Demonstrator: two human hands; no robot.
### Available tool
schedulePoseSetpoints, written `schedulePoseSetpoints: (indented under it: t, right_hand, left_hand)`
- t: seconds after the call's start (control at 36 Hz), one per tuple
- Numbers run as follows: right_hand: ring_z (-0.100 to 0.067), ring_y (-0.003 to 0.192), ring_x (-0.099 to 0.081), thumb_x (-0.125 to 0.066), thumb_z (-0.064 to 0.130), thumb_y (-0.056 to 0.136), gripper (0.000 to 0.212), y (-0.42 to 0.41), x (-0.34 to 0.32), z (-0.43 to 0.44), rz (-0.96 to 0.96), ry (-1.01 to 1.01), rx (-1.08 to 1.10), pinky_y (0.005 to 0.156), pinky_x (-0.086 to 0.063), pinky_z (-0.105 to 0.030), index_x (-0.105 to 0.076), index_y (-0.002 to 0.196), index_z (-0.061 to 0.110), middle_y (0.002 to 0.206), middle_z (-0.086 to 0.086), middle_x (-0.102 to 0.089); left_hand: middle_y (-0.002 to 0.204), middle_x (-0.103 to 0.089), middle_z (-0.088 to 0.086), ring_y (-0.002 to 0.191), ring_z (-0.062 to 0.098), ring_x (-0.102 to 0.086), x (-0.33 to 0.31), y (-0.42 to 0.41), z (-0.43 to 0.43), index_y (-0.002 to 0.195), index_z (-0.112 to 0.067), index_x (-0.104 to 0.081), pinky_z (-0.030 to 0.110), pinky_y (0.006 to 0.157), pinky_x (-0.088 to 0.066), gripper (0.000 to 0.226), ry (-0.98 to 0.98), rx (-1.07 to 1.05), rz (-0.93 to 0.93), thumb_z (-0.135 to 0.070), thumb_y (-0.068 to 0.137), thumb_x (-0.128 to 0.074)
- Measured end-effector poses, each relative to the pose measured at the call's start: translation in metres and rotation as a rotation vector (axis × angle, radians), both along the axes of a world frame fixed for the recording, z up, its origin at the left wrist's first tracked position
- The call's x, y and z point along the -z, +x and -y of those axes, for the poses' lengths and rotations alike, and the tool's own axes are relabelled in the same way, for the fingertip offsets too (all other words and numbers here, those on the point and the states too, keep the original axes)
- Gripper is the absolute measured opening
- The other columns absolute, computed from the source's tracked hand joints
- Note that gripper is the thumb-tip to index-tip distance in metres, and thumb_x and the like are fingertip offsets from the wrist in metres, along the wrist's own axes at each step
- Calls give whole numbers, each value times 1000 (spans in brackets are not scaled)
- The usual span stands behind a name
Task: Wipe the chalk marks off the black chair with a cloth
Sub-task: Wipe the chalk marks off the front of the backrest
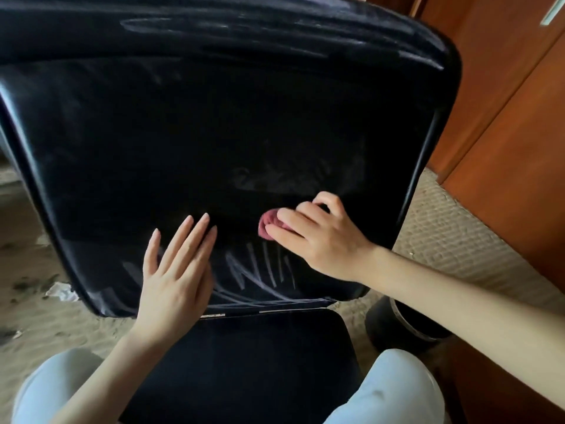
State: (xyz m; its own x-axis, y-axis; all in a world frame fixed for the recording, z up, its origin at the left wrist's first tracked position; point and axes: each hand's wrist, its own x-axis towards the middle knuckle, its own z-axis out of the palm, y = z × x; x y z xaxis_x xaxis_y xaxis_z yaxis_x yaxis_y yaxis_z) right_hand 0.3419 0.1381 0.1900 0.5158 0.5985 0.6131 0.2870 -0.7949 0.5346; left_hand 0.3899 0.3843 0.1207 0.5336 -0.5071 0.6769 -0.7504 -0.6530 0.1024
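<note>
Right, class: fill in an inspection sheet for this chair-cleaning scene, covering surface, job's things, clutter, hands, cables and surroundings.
Surface: black chair back, chalk smears at top and middle.
Job's things: chalk marks sharp near the lower edge; pink cloth bunched against the chair.
Clutter: crumpled white scrap on the floor.
Hands: left hand flat on the chair, fingers straight; right hand grips the cloth.
Cables: nothing seen.
Surroundings: wooden cabinet, beige carpet, dark bin.
</note>
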Motion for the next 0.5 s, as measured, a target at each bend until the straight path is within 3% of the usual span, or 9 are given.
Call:
schedulePoseSetpoints:
  t: [0.19, 0.31, 0.42, 0.5]
  right_hand:
    - [-18, 79, -50, -54, 3, 89, 23, -3, 57, 17, -104, -101, 71, 83, -38, -36, -71, 100, 15, 98, -3, -66]
    - [-20, 85, -50, -48, 6, 87, 30, -30, 101, 29, -286, -236, 145, 86, -37, -40, -70, 107, 11, 106, -5, -65]
    - [-16, 80, -52, -47, 9, 82, 29, -53, 129, 23, -485, -418, 235, 94, -30, -42, -73, 92, 18, 90, 1, -60]
    - [-17, 77, -56, -51, 7, 81, 25, -54, 113, 9, -462, -312, 142, 93, -33, -41, -70, 95, 16, 91, 0, -63]
  left_hand:
    - [152, -35, 10, 141, 25, -30, -2, 3, -1, 136, -3, -50, 55, 114, -20, 49, 107, -62, -18, -15, 89, -44]
    - [153, -32, 9, 142, 24, -28, -1, 2, 1, 138, -4, -48, 53, 115, -18, 50, 146, -92, -16, -16, 90, -43]
    - [155, -29, 7, 143, 23, -26, -4, 1, -1, 140, -5, -46, 53, 115, -19, 51, 176, -97, -18, -18, 91, -43]
    - [154, -31, 6, 142, 23, -28, -9, 0, -8, 139, -6, -47, 53, 115, -21, 49, 169, -54, -7, -21, 93, -41]
